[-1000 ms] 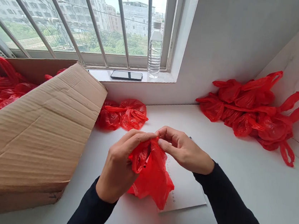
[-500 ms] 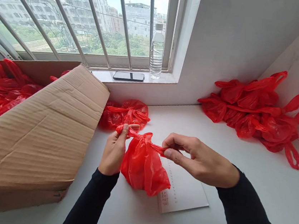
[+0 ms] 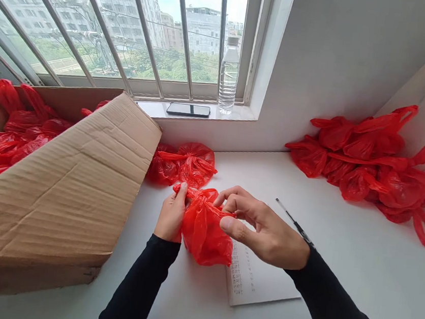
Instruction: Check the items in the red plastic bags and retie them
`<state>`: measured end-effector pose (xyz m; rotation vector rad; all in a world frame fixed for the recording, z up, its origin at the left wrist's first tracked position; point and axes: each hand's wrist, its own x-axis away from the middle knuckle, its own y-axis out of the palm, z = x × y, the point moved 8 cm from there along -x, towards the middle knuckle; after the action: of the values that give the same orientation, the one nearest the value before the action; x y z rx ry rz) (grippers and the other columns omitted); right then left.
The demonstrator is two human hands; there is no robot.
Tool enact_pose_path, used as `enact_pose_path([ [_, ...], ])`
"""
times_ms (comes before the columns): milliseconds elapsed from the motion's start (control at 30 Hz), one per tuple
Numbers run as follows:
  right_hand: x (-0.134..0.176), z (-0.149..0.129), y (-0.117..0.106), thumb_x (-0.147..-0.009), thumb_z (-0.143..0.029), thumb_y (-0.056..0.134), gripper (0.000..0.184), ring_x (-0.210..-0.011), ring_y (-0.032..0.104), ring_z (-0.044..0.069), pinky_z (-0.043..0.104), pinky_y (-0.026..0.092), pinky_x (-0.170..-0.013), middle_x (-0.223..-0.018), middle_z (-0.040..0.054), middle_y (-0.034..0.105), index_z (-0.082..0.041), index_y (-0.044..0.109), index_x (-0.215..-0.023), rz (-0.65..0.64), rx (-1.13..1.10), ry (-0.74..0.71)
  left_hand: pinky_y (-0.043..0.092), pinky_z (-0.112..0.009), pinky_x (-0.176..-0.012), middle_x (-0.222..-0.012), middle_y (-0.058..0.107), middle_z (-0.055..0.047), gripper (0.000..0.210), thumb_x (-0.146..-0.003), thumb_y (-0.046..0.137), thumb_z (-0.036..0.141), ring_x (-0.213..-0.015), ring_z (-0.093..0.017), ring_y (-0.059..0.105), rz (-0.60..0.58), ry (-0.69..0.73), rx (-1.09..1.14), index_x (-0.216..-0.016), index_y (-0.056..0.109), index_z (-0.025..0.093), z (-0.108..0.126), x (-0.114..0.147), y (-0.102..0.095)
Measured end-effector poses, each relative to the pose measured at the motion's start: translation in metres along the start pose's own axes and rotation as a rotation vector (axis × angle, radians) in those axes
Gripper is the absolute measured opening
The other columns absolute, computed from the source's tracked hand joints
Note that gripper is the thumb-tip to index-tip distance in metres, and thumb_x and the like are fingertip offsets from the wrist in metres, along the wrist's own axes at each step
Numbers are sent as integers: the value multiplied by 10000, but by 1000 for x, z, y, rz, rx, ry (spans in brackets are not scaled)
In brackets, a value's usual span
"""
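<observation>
A knotted red plastic bag (image 3: 206,235) hangs just above the white table, its knot at the top and one short handle end pointing right. My left hand (image 3: 171,213) is closed on its left side, thumb over the other handle end. Close by on the right, my right hand (image 3: 265,232) has its thumb and fingers apart around the right handle end; the fingertips reach toward the knot, and whether they touch it is hard to see. What the bag contains is hidden. Behind it lie more tied red bags (image 3: 196,163) against the wall.
A cardboard box (image 3: 90,186) holding several red bags (image 3: 2,148) stands at left. More red bags (image 3: 369,162) are heaped at right. A notebook (image 3: 260,282) and pen (image 3: 297,225) lie near my right arm. A phone (image 3: 188,109) and water bottle (image 3: 228,79) occupy the windowsill.
My right hand has loosened its pinch on the right handle end and moved left toward the knot. My left hand has shifted down onto the bag's side. The pen has come into view.
</observation>
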<state>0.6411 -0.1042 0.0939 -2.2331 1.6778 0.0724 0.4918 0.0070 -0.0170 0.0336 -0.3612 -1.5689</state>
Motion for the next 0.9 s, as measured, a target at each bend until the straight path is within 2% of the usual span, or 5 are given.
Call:
enact_pose_path([
  [167, 12, 6, 12, -981, -258, 531, 256, -657, 403, 113, 265, 356, -637, -709, -55, 461, -214, 431, -750, -178, 304, 148, 168, -190, -352, -399, 301, 107, 514, -736, 735, 540, -342, -45, 248, 74, -29, 24, -574, 367, 220, -6, -17, -22],
  [400, 34, 10, 18, -1004, -365, 506, 263, -671, 415, 126, 284, 330, -640, -746, -44, 500, -220, 444, -793, -341, 588, 239, 181, -191, -329, -373, 316, 113, 481, -832, 650, 510, -289, -61, 302, 201, -112, 40, -579, 360, 221, -26, -27, -49],
  [533, 26, 3, 13, -973, -333, 587, 188, -748, 487, 138, 290, 414, -726, -874, -16, 545, -225, 498, -847, -267, 488, 166, 354, -202, -397, -556, 555, 58, 424, -745, 689, 567, -422, -90, 496, 194, -56, 122, -700, 480, 201, -12, -20, -45],
  [667, 17, -4, 4, -941, -279, 639, 88, -1061, 560, 201, 369, 440, -976, -1175, 46, 576, -240, 565, -913, -113, 350, 71, 487, -257, -560, -814, 682, -19, 427, -733, 695, 576, -638, -146, 625, -46, -61, 158, -873, 608, 182, 1, -4, -16],
  [900, 9, -5, 1, -885, -276, 710, 79, -1441, 280, 277, 505, 305, -1136, -1446, 46, 472, -258, 635, -895, 98, 311, -17, 465, -244, -656, -745, 603, 4, 399, -754, 734, 544, -669, -126, 550, -181, 33, 46, -766, 578, 177, -16, 9, 11],
])
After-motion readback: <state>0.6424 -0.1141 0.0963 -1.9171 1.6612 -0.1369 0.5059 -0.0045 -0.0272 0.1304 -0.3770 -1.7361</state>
